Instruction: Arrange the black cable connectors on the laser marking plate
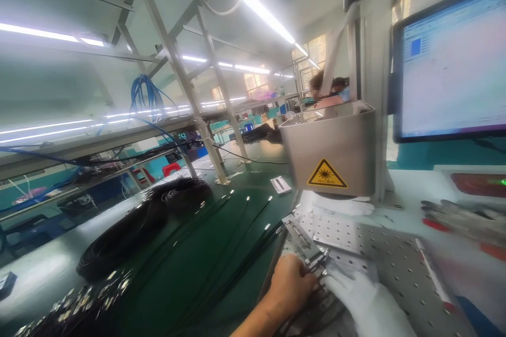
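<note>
Left hand: My bare left hand (290, 281) lay curled, knuckles up, at the near left edge of the metal plate (391, 263). Its fingers pressed on a small metal piece (316, 266). I could not tell if they gripped it.
Right hand: My right hand (356, 292) wore a white glove. It lay fairly flat just beside the left one, fingertips touching the same small piece. I could not tell if it held anything.
Small metal piece: It sat on the plate with holes, near the plate's front left corner, between my two hands.
Cables: Thin black cables (221, 253) with shiny ends stretched across the green table (166, 300), up to the plate's left edge. Black coils (138, 226) lay farther left.
Machine: A grey box (332, 147) with a yellow warning sign (327, 175) hung over the back of the plate.
Screen: A lit screen (450, 63) stood at the back right.
Other person: Someone sat far behind the box, blurry.
</note>
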### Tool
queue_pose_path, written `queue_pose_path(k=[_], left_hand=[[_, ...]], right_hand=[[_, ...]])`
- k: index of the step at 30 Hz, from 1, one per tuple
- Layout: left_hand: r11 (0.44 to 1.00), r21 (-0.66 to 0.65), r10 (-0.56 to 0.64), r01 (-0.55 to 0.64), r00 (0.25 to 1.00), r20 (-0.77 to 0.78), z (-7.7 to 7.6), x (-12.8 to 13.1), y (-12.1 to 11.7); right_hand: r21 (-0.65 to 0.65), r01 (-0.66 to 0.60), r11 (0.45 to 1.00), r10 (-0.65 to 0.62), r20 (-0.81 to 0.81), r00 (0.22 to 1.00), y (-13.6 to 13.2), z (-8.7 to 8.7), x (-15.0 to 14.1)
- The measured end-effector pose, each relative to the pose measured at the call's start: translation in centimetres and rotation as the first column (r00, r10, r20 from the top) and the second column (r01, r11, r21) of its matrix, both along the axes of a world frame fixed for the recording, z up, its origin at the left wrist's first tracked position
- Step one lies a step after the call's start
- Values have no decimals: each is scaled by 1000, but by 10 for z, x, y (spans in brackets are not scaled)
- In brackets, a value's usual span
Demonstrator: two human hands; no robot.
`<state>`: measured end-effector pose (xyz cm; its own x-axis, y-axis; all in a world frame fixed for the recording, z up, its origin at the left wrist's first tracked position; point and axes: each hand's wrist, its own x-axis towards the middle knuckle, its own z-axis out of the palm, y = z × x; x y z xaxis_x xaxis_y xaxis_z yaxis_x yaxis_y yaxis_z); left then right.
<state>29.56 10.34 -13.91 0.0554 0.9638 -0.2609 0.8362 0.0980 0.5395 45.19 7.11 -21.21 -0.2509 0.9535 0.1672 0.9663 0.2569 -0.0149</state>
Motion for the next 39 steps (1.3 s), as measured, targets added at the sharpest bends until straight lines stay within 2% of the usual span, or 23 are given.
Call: queue_pose_path(k=[3,8,10,13,15,17,19,21,24,28,30,32,35,39], left_hand=[[1000,-18,11,-10,999,43,-1,-1,1],[987,-161,-9,26,994,107,5,1,6],[991,-120,-57,64,996,63,6,2,6],[994,3,-109,109,994,18,4,0,7],[995,62,-86,80,991,104,3,-5,7],[997,76,-50,33,973,227,3,-11,6],[997,70,-39,21,963,266,6,-17,4],[996,78,-63,49,979,191,11,-21,1],[989,108,-98,97,995,10,16,-24,-4],[982,115,-131,151,977,-168,17,-26,-6],[979,112,-141,171,961,-237,16,-27,-5],[978,91,-153,187,943,-297,17,-26,-5],[975,58,-179,216,909,-377,19,-24,-5],[968,34,-214,250,884,-415,20,-19,-5]], right_hand=[[23,6,1000,-8,69,998,8,-6,-4],[42,-6,999,-1,151,988,13,-5,-11],[31,4,1000,-9,155,988,12,-5,-12],[41,76,996,-77,40,996,14,-11,-10],[61,155,986,-152,-59,987,17,-18,-8],[71,253,965,-242,-137,961,22,-27,-9],[64,353,933,-334,-204,920,27,-34,-13],[42,415,909,-392,-250,885,31,-40,-18],[-30,436,900,-425,-287,858,35,-40,-21],[-217,439,872,-489,-345,801,35,-30,-20],[-253,435,864,-501,-352,790,34,-24,-21],[-240,448,861,-507,-347,789,31,-21,-22],[-141,452,881,-473,-320,821,27,-18,-22],[-103,348,932,-363,-266,893,22,-12,-17]])
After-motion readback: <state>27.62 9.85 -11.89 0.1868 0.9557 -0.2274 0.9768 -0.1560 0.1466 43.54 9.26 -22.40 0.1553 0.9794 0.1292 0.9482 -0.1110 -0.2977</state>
